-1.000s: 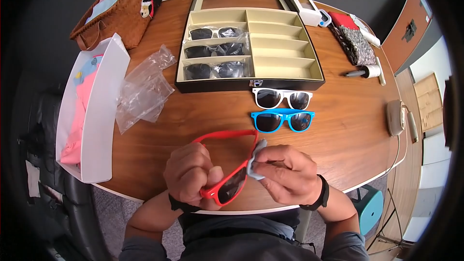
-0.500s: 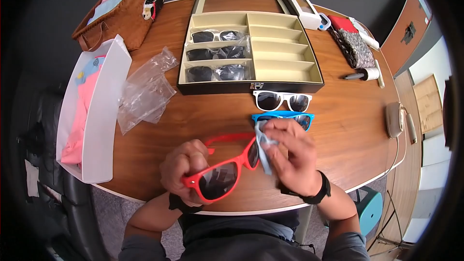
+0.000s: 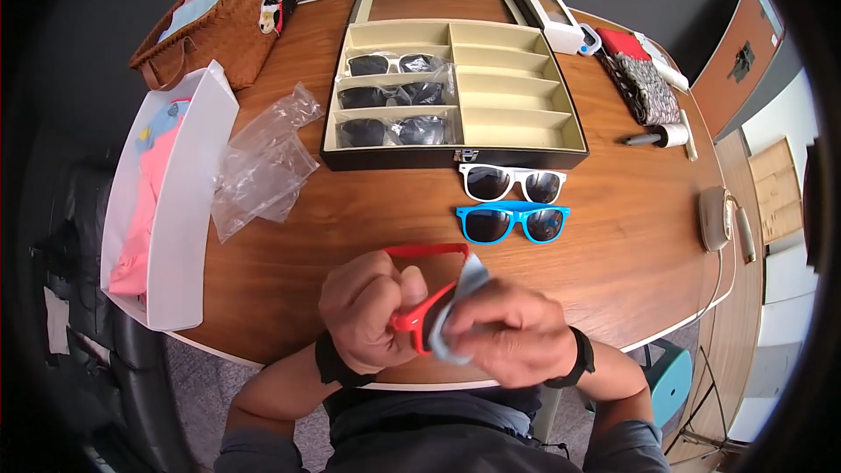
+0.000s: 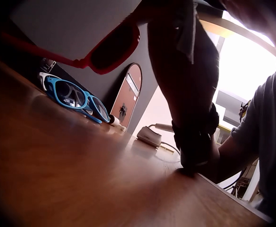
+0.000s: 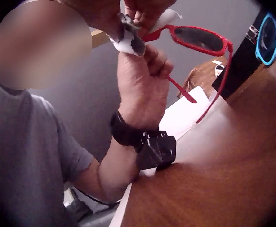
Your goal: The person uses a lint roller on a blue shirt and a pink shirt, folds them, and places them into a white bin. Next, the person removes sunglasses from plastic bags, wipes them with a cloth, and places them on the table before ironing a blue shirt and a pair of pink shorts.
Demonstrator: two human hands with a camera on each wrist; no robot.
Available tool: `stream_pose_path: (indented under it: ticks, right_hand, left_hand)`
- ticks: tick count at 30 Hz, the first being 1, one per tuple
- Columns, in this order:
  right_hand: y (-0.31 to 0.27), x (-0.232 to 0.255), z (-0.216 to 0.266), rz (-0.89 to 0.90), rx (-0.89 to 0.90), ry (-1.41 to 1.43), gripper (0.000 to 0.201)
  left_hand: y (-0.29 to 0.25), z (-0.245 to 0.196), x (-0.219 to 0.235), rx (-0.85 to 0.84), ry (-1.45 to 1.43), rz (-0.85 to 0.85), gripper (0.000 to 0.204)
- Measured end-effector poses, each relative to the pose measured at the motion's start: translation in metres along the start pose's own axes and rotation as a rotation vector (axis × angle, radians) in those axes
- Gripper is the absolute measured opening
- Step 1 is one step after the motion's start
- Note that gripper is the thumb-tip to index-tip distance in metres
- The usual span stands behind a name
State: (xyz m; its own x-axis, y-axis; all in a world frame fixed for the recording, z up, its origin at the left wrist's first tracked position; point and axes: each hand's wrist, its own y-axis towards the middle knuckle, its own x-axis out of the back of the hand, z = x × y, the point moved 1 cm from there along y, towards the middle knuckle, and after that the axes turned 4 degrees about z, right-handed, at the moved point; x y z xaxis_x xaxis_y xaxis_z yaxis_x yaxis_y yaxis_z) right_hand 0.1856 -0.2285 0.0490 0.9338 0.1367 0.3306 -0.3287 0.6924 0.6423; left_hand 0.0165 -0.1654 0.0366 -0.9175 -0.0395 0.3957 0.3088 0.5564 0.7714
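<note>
Near the table's front edge, the left hand (image 3: 368, 311) grips red sunglasses (image 3: 410, 322) by one end of the frame. The right hand (image 3: 512, 333) pinches a grey-blue cloth (image 3: 471, 278) against the lens nearer the left hand; fingers and cloth partly hide that lens. In the right wrist view the cloth (image 5: 131, 43) is bunched at one end of the red sunglasses (image 5: 199, 40), whose other lens is uncovered. Blue sunglasses (image 3: 512, 208) and white sunglasses (image 3: 512, 172) lie unfolded in front of the case.
An open display case (image 3: 454, 159) holds several wrapped sunglasses in its left column. Clear plastic bags (image 3: 263, 166), a white box (image 3: 188, 210) with pink cloth and a brown basket (image 3: 219, 35) are at left. A lint roller (image 3: 670, 135) and a corded device (image 3: 716, 217) are at right.
The red sunglasses have turned from facing the camera to a steep angle. The right hand, with the cloth, has moved down and left from the far lens to the near one.
</note>
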Motion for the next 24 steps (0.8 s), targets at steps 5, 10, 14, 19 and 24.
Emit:
stream_pose_path:
  ticks: [5,10,14,19,24]
  right_hand:
    - [-0.002,-0.001,0.014,0.142,0.149,-0.066,0.018]
    - [-0.012,0.003,0.005,-0.057,-0.187,-0.110,0.016]
    - [-0.002,0.003,0.016,0.195,0.210,-0.163,0.014]
    - [-0.008,0.005,0.003,-0.151,-0.194,-0.182,0.018]
    - [-0.002,-0.003,0.010,0.196,0.073,0.034,0.018]
  left_hand:
    - [0.003,-0.002,-0.004,-0.149,-0.012,0.086,0.037]
    - [0.005,-0.003,-0.004,-0.176,-0.027,0.117,0.038]
    - [0.004,-0.001,-0.004,-0.188,0.000,0.128,0.038]
    - [0.001,0.003,0.000,-0.187,-0.029,0.107,0.038]
    - [0.005,0.002,0.000,-0.203,0.008,0.145,0.038]
